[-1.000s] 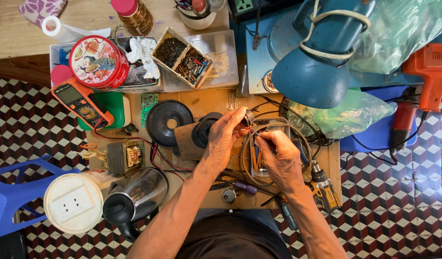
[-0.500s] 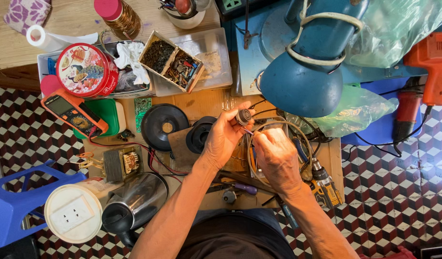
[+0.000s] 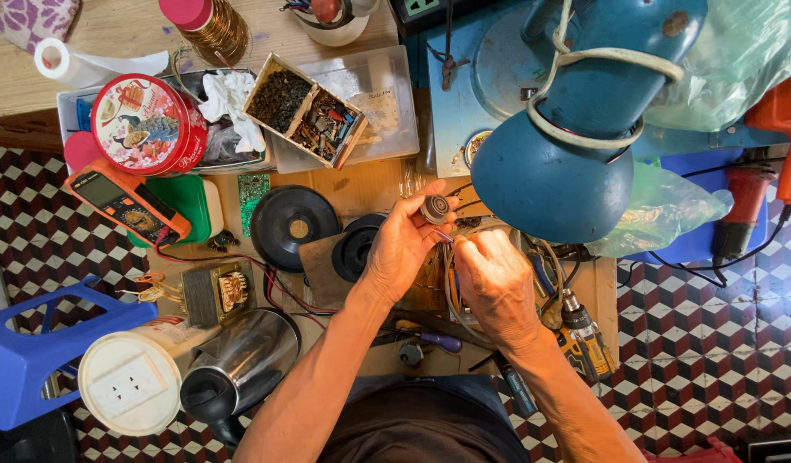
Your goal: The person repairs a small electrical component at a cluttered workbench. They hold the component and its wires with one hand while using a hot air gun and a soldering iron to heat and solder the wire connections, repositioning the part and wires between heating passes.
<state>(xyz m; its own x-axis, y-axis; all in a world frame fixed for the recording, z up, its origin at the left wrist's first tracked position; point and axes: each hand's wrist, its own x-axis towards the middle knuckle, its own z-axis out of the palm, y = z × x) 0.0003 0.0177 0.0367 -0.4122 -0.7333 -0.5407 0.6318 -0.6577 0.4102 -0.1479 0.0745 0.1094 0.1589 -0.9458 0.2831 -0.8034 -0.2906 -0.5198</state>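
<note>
While pinched in left hand (image 3: pixel 404 249) fingers, small round part (image 3: pixel 436 208); right hand (image 3: pixel 498 287) fingers curled shut, contents unclear.

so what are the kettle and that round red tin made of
The kettle looks like polished steel: mirror-bright body with reflections, plus a dark, probably plastic, spout end. The round red tin seems to be printed sheet metal, glossy, with a rolled lid rim.

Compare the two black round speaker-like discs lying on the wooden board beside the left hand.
The larger black disc lies fully in view, showing a pale centre hole; the smaller black disc shows a dark centre. The larger disc sits farther from the left hand; the smaller disc lies right beside that hand's wrist, partly covered by it. Both are round, black and lie flat on the wooden board.
</note>
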